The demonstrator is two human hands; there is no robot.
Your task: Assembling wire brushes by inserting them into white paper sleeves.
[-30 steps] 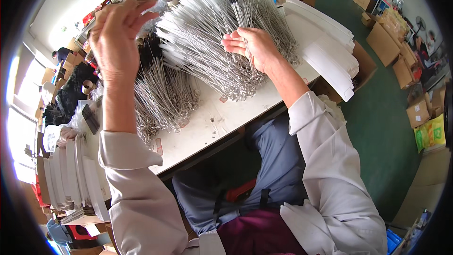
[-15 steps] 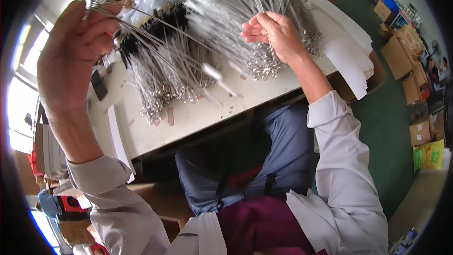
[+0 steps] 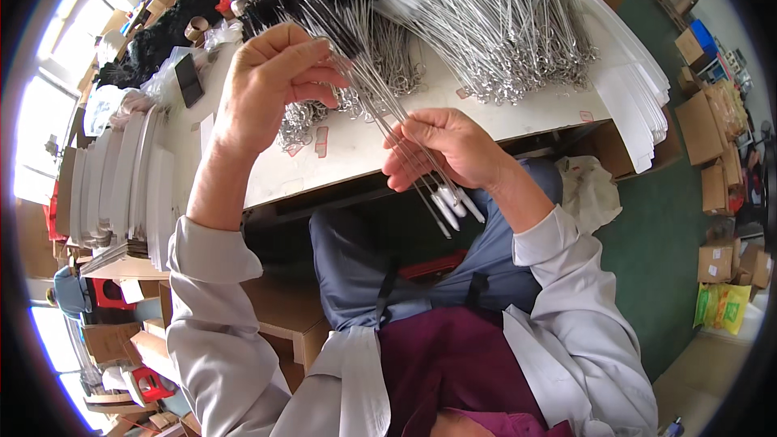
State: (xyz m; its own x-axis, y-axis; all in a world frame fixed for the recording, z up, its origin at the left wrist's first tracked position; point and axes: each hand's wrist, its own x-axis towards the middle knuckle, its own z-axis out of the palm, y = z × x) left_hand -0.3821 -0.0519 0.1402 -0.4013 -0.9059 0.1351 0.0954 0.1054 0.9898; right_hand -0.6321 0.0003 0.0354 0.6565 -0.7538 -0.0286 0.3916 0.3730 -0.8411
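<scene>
My left hand (image 3: 279, 85) pinches one end of a small bundle of thin wire brushes (image 3: 376, 101) above the table's front edge. The bundle slants down to the right. My right hand (image 3: 453, 150) has thumb and fingers closed round the wires lower down. White brush heads (image 3: 455, 204) poke out below that hand, over my lap. Beyond my hands lies a large heap of white-tipped wire brushes (image 3: 502, 32), their looped ends toward me. To its left is a pile of black-bristled wire brushes (image 3: 312, 0). My left fingers hide the bundle's upper ends.
The white table (image 3: 275, 174) carries stacked white strips (image 3: 623, 73) at the right. More upright white strips (image 3: 121, 182) stand left, near a dark phone (image 3: 188, 81). A cardboard box (image 3: 295, 316) sits below the table. Cartons (image 3: 712, 125) line the right side.
My left hand has come down and right with its bundle. My right hand has moved from the white-tipped heap toward me and now grips the bundle's lower part. The view has shifted.
</scene>
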